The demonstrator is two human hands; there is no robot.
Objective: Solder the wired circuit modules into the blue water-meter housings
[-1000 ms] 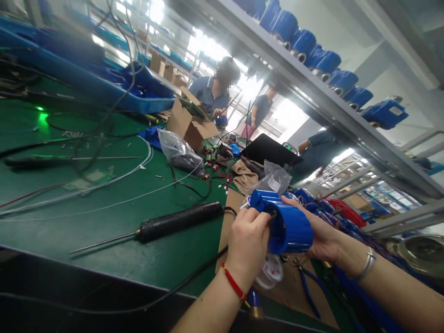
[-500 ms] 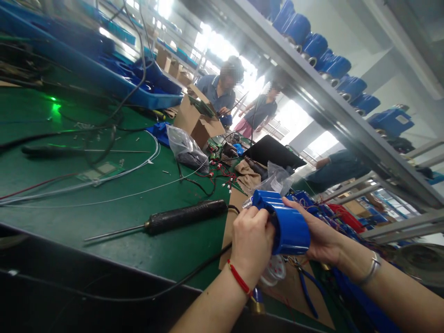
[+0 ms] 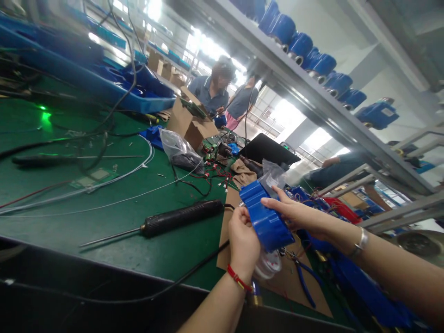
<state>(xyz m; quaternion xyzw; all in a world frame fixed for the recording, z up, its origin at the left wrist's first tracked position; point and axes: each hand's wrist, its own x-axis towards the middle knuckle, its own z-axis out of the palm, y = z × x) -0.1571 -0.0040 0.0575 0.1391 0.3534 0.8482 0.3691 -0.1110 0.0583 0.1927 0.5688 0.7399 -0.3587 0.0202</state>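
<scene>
Between my two hands is a blue plastic housing (image 3: 265, 219), held above a cardboard sheet (image 3: 225, 231). My left hand (image 3: 244, 236) is closed at its left side, with the fingertips partly hidden behind it. My right hand (image 3: 289, 210) grips the upper right side, thumb lying across the blue surface. Below the housing, clear round plastic parts (image 3: 268, 264) and blue-handled pliers (image 3: 307, 282) lie on the cardboard. Left of my hands a black-handled electric screwdriver (image 3: 183, 218) with a long thin shaft rests on the green bench.
Cables, a small circuit board (image 3: 95, 178) and another screwdriver (image 3: 38, 159) lie at left. A plastic bag (image 3: 180, 150), an open carton (image 3: 190, 122) and red wires stand farther back. Overhead, a metal shelf (image 3: 312, 106) carries blue meters. Two people are across the bench.
The blue housing has turned in my hands, so its ribbed outer side faces me more. It has shifted slightly left, and the whole view has moved a little.
</scene>
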